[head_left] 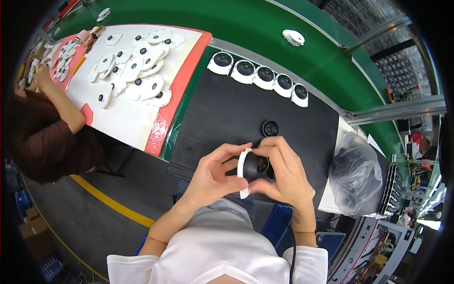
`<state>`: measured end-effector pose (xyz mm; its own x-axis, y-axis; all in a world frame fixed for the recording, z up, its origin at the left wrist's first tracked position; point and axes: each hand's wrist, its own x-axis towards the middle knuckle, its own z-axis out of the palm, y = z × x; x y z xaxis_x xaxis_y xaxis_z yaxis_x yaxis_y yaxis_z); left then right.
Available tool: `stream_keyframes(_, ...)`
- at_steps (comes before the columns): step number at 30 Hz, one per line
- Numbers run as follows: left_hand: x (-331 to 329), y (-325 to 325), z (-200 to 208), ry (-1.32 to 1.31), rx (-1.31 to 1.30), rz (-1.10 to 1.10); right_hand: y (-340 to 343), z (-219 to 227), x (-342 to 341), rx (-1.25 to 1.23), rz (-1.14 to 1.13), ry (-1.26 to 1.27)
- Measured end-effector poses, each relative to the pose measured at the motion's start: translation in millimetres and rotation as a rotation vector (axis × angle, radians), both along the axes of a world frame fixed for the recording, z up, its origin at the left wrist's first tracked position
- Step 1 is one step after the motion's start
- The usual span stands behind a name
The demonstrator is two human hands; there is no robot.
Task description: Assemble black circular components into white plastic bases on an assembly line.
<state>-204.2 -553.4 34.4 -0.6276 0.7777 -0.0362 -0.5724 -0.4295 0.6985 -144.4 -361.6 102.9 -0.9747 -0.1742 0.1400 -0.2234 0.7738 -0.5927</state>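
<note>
Above the near edge of the black mat, a white housing with a black dome [251,166] is held on edge between both hands. My left hand [215,174] is closed on its white rim, fingers along the back and thumb at the lower edge. My right hand [285,175] grips the dome side, its thumb by the lower part and its fingers over the top. Part of the dome is hidden behind those fingers. A loose black round cup-like part [270,128] lies on the mat just beyond my right hand.
Several white housings with black domes [245,69] line the far edge of the black mat [213,113]. On the left, white covers [131,69] are piled on a white sheet, and a co-worker's arm [64,102] reaches in. A clear plastic bag [355,173] sits at right.
</note>
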Motion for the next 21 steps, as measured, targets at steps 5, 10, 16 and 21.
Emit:
stream_keyframes(5,-3,6,-2,-0.034,-0.039,-0.019,4,1,-1,0.049,0.141,0.078)
stream_keyframes(10,-7,9,-9,-0.158,0.012,-0.049,0,-7,-1,-0.164,0.049,0.055)
stream_keyframes(16,-4,14,-16,-0.157,0.036,-0.062,12,-21,2,-0.121,0.075,0.067)
stream_keyframes(21,0,16,-14,-0.244,0.05,-0.048,9,-17,0,-0.108,-0.04,0.088)
